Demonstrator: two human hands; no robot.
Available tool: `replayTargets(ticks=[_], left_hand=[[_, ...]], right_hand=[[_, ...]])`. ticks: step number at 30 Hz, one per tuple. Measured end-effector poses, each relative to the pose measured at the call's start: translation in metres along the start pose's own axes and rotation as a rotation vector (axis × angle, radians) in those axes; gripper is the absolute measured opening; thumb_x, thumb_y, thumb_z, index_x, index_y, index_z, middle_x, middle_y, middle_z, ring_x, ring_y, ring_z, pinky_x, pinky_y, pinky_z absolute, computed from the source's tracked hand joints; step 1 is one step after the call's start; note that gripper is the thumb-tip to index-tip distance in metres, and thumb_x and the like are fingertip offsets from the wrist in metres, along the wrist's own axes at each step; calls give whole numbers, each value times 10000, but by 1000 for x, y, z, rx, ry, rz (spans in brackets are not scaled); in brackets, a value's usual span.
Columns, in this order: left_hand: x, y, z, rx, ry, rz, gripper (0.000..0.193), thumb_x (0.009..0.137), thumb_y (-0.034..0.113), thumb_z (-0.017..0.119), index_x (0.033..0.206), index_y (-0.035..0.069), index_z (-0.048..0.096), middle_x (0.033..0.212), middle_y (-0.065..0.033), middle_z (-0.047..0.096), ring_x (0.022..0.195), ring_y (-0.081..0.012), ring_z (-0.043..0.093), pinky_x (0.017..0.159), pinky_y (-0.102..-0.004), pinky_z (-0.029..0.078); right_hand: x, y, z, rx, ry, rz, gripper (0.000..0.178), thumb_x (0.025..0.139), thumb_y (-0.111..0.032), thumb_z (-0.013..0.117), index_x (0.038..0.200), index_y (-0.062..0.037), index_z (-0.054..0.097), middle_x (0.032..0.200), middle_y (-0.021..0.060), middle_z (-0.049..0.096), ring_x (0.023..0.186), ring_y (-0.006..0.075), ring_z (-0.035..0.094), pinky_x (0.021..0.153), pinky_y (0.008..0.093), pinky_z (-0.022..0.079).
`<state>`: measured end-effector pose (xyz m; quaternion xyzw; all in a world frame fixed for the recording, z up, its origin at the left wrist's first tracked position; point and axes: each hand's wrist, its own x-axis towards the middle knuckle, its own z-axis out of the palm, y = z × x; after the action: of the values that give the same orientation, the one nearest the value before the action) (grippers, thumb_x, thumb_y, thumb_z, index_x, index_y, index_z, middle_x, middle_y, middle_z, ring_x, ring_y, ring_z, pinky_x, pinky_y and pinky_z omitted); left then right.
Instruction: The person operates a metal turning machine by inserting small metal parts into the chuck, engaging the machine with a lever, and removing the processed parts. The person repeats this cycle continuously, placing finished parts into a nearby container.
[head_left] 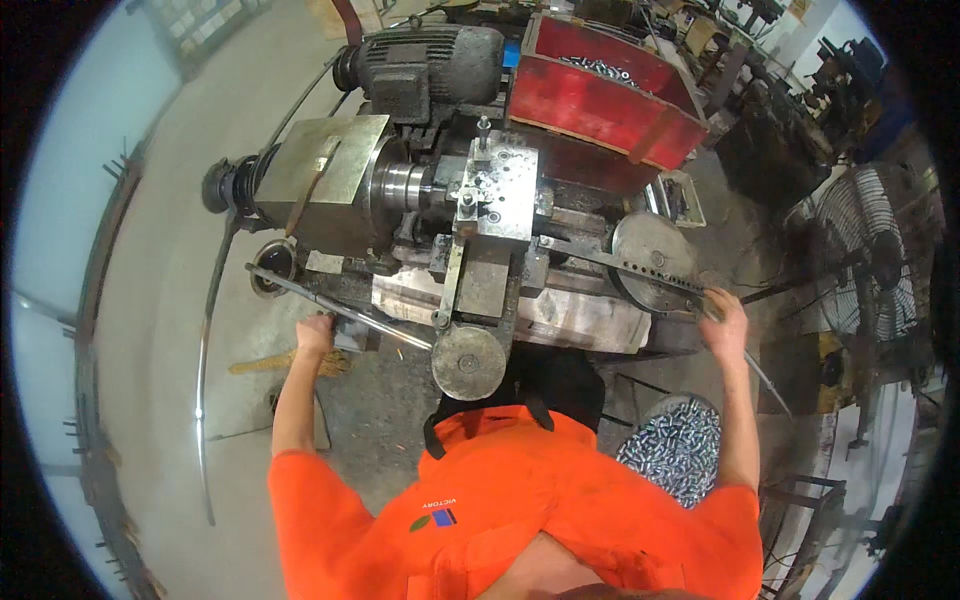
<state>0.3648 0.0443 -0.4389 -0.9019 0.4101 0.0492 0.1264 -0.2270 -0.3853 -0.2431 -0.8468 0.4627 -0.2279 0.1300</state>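
One grimy machine point(500, 205) on grey floor point(160, 265); fan point(872, 250) at right

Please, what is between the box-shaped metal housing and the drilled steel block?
In the head view, a shiny ringed metal cylinder lies between the box-shaped metal housing and the drilled steel block; a darker, unclear part sits nearer the block.

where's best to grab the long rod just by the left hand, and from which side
I'd grip the rod toward its outer, upper-left end, bringing the left hand in from the person's left. It is long and slim and slants in the picture down toward the round disc, so its outer stretch looks easier to wrap fingers around, away from the machine's block.
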Motion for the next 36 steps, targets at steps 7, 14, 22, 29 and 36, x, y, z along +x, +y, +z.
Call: replayTargets(ticks=[7,14,22,29,36], left_hand=[[-31,-35,-71,-768,113,-264,423,795,322,661,1089,22,612,794,-157,672,572,-258,641,574,-354,516],[-6,-15,-117,-1560,358,-542,457,867,358,610,1014,-73,568,705,-124,612,499,-193,602,456,-280,496],[20,21,-96,-1613,496,-619,337,796,146,593,1038,-61,483,832,-131,594,635,-205,591,530,-331,488],[26,11,-79,-1528,575,-514,249,786,132,555,928,-70,521,789,-159,614,585,-203,587,511,-323,483],[20,9,-96,-1460,437,-517,291,813,192,553,880,-88,515,656,-152,615,520,-240,613,436,-329,493]], right_hand=[[-81,202,-17,-608,-97,459,411,656,-127,586,1055,-24,594,1009,220,620,963,384,585,839,452,469],[-166,216,4,-683,-192,482,392,622,-264,631,944,-42,628,895,186,647,840,384,616,734,465,496],[-248,17,37,511,-211,817,262,655,-104,565,882,-3,649,577,-21,482,485,85,429,449,246,305],[-244,-33,48,681,-294,993,349,664,-89,519,983,24,605,555,-40,420,405,70,363,373,242,252],[-253,-11,52,645,-205,731,274,646,-128,547,876,6,614,562,-26,442,435,94,382,396,269,290]])
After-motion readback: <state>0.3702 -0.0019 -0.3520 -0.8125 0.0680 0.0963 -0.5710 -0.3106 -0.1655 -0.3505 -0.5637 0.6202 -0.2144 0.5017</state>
